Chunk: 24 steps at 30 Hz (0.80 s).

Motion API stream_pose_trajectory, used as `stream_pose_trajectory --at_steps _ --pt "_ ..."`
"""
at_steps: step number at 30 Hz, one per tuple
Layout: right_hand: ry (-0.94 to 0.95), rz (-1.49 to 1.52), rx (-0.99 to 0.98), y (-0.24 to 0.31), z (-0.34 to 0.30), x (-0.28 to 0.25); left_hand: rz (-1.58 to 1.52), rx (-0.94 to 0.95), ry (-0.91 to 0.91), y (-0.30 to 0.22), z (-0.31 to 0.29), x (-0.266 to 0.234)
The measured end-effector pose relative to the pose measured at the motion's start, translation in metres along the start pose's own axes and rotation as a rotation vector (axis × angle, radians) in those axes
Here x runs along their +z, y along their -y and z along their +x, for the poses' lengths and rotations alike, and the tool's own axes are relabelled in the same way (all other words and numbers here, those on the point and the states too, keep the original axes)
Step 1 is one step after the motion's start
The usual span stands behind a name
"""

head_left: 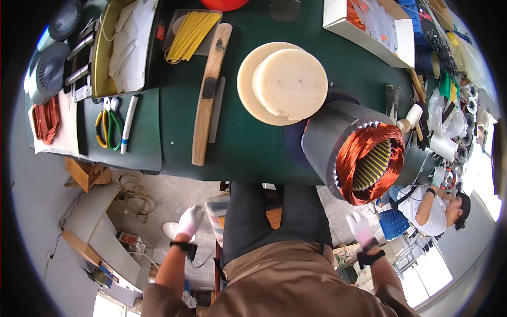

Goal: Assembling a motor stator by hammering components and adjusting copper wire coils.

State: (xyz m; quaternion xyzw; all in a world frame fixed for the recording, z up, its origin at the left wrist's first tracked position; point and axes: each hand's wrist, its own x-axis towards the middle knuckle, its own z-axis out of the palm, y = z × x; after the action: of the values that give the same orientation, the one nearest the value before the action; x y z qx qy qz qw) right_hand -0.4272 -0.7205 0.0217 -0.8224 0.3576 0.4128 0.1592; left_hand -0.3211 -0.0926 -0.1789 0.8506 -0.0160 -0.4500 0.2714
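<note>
My left hand (190,221) wears a white glove and hangs below the green table's (253,142) front edge, fingers loosely curled, holding nothing. My right hand (359,226), also gloved in white, hangs below the table edge on the right, empty. Just above it, a grey motor stator (359,153) with copper windings lies on its side at the table's front right, its open end facing me. Behind the stator sit two stacked cream round discs (282,82).
A long wooden bar (210,95) lies left of the discs. Yellow strips (191,36) fill a tray at the back. Green and yellow snips (107,127) and a white marker (128,124) lie at left. Another person (438,206) in white works at right.
</note>
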Motion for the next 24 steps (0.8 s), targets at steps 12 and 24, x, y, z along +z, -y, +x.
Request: stream_pose_trajectory --at_steps 12,24 --pt "0.198 1.824 -0.07 0.145 0.091 -0.117 0.387 -0.23 0.294 -0.049 0.071 0.102" --pt "0.533 1.68 -0.632 0.29 0.234 -0.04 0.067 -0.004 0.2 0.001 0.095 0.132"
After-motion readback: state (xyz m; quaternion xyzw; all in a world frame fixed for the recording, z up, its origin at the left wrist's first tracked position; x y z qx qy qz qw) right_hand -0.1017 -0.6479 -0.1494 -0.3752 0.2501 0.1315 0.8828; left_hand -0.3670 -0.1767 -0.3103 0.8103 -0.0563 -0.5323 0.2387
